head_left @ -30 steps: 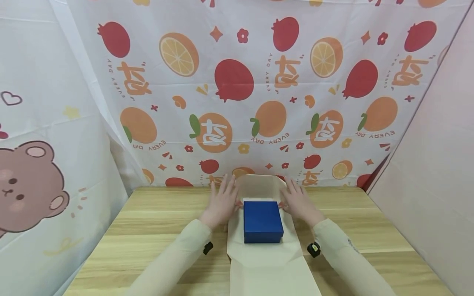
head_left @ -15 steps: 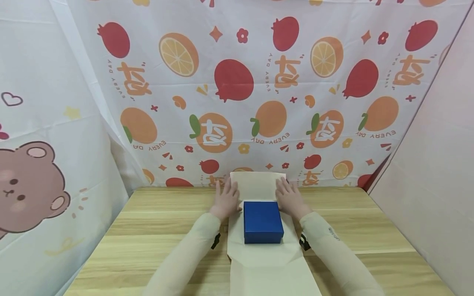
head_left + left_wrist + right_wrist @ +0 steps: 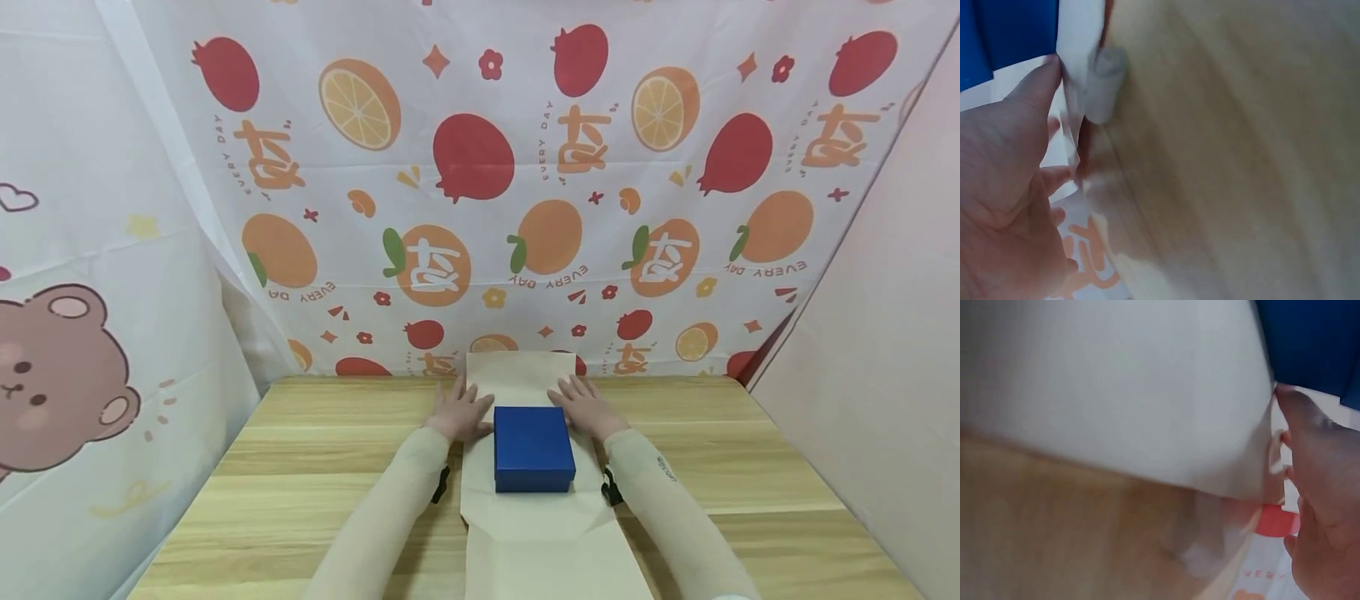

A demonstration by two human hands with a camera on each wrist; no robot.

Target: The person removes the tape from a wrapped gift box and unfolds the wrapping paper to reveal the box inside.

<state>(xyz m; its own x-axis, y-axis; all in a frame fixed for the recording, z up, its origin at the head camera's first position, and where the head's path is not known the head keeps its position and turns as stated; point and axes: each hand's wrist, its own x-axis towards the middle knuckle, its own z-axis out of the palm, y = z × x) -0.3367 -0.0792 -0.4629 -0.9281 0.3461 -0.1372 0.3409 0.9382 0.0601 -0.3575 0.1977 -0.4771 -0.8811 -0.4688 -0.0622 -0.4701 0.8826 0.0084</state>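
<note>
A blue lidded box (image 3: 532, 450) sits on an unfolded cream cardboard carton (image 3: 551, 558), whose back flap (image 3: 517, 375) slants up against the patterned cloth. My left hand (image 3: 459, 414) lies at the flap's left edge with its fingers spread. In the left wrist view, the thumb of that left hand (image 3: 1004, 175) reaches right to the blue box's edge. At the other side, my right hand (image 3: 587, 408) rests along the flap's right edge, fingers extended. The right wrist view shows the right hand's (image 3: 1329, 494) thumb tip at the blue box's corner.
Under everything is a light wooden table (image 3: 315, 467). A white cloth with fruit prints (image 3: 472, 158) hangs at its back edge, and plain or bear-printed cloths close off both sides. The carton's front panel runs off the bottom of the head view.
Both hands have moved inward toward the blue box and slightly down the flap. The back flap's folded sides have flattened out, so it looks wider and straighter. The blue box stays put.
</note>
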